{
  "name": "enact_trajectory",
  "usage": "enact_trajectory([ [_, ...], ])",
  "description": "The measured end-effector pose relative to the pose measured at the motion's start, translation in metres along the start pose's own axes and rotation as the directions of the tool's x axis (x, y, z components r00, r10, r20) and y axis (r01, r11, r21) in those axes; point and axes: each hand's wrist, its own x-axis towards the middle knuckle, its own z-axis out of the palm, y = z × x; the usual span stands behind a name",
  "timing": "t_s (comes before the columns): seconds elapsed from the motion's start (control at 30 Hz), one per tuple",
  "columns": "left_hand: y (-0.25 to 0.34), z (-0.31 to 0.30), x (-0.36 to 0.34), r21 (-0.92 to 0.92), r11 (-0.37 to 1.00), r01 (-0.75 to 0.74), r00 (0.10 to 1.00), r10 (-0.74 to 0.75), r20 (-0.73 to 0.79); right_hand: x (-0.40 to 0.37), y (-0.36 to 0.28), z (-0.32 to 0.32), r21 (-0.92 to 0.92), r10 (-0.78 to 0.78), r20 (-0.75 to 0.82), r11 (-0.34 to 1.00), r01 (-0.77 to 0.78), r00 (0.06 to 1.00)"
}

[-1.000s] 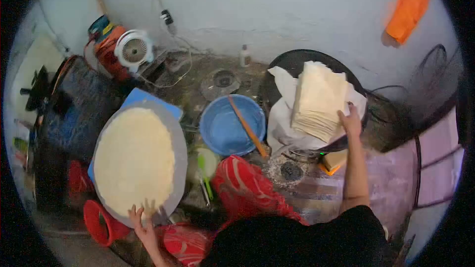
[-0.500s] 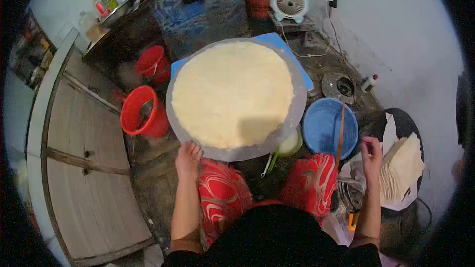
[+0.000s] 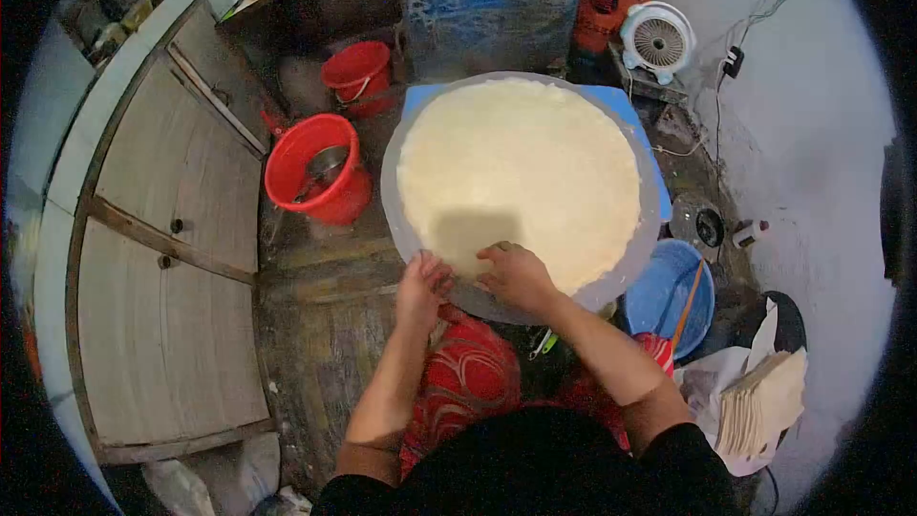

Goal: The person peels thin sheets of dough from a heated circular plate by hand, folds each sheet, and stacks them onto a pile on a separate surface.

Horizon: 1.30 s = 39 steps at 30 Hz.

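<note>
Left hand [image 3: 423,282]: fingers [image 3: 436,270] bunched together at the near edge of the pale round sheet [image 3: 521,167]; whether they pinched it could not be told. Right hand [image 3: 516,272]: palm down, fingers [image 3: 489,263] bent and slightly apart, tips resting on the sheet just beside the left hand. The sheet lay flat on a round grey pan [image 3: 653,215]. Floor [image 3: 320,325] dark and wet-looking. Red bucket [image 3: 320,193] left of the pan, blue basin [image 3: 664,298] to its right, wooden cabinet doors [image 3: 162,229] far left.
</note>
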Motion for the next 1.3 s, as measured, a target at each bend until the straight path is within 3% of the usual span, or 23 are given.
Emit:
enact_trajectory([
  [0.13,0.007,0.002,0.001,-0.028,1.0,0.011,0.999,-0.009,0.044,0.023,-0.011,0.015,-0.063,0.008,-0.011,0.998,-0.009,1.0],
  [0.23,0.006,-0.002,0.004,-0.004,1.0,-0.013,0.997,0.013,0.082,0.03,-0.003,0.017,0.064,0.08,0.058,0.994,-0.083,0.995],
  [0.3,0.006,-0.004,0.004,0.113,0.992,-0.06,0.996,0.052,0.074,0.032,0.015,0.025,0.292,0.102,0.095,0.948,-0.126,0.99],
  [0.33,0.002,-0.007,0.006,0.105,0.993,-0.056,0.997,0.049,0.066,0.034,0.024,0.032,0.416,0.061,0.018,0.907,-0.063,0.998],
  [0.37,-0.003,-0.01,0.01,0.146,0.985,-0.089,0.993,0.077,0.089,0.033,0.033,0.037,0.413,0.057,0.027,0.909,-0.063,0.998],
  [0.43,-0.012,-0.013,0.013,0.181,0.976,-0.123,0.989,0.104,0.108,0.037,0.027,0.023,0.485,0.148,0.16,0.849,-0.208,0.976],
  [0.47,-0.018,-0.014,0.012,0.414,0.847,-0.333,0.943,0.307,0.13,0.037,0.035,0.032,0.466,0.144,0.148,0.863,-0.198,0.978],
  [0.5,-0.019,-0.012,0.009,0.61,0.622,-0.491,0.855,0.48,0.198,0.038,0.031,0.029,0.463,0.142,0.154,0.864,-0.198,0.978],
  [0.53,-0.018,-0.012,0.007,0.609,0.626,-0.487,0.856,0.48,0.191,0.037,0.025,0.023,0.468,0.141,0.171,0.859,-0.206,0.975],
  [0.6,-0.012,-0.008,-0.001,0.745,0.175,-0.643,0.673,0.594,0.441,0.04,0.023,0.02,0.471,0.134,0.193,0.856,-0.211,0.972],
  [0.63,-0.008,-0.004,-0.005,0.748,0.178,-0.639,0.675,0.597,0.435,0.04,0.025,0.021,0.544,0.132,0.234,0.804,-0.242,0.963],
  [0.7,-0.002,0.003,-0.01,0.719,-0.086,-0.69,0.588,0.513,0.625,0.041,0.031,0.022,0.61,0.122,0.276,0.744,-0.272,0.953],
  [0.83,-0.005,0.002,-0.004,0.704,-0.115,-0.701,0.581,0.48,0.657,0.04,0.04,0.029,0.609,0.085,0.255,0.76,-0.228,0.963],
  [0.9,-0.008,-0.001,-0.005,0.773,-0.195,-0.604,0.657,0.428,0.621,0.04,0.039,0.027,0.59,0.074,0.219,0.784,-0.192,0.973],
  [1.0,-0.01,0.001,-0.005,0.794,-0.181,-0.58,0.666,0.457,0.59,0.044,0.025,0.016,0.434,0.154,0.171,0.875,-0.215,0.973],
  [1.07,-0.006,0.007,-0.006,0.797,-0.222,-0.561,0.681,0.424,0.597,0.048,0.014,0.011,0.139,0.146,0.071,0.978,-0.155,0.987],
  [1.1,-0.003,0.011,-0.007,0.797,-0.264,-0.543,0.696,0.39,0.603,0.05,0.015,0.009,0.138,0.147,0.073,0.978,-0.156,0.987],
  [1.2,-0.001,0.016,-0.006,0.82,-0.253,-0.513,0.745,0.343,0.572,0.061,0.043,0.005,0.212,0.336,-0.177,0.931,-0.297,0.925],
  [1.23,-0.001,0.017,-0.006,0.819,-0.255,-0.514,0.743,0.345,0.574,0.066,0.063,0.003,0.286,0.434,-0.159,0.88,-0.38,0.887],
  [1.3,-0.002,0.018,-0.009,0.768,-0.357,-0.531,0.605,0.475,0.639,0.073,0.08,-0.011,0.231,0.494,-0.251,0.865,-0.444,0.832],
])
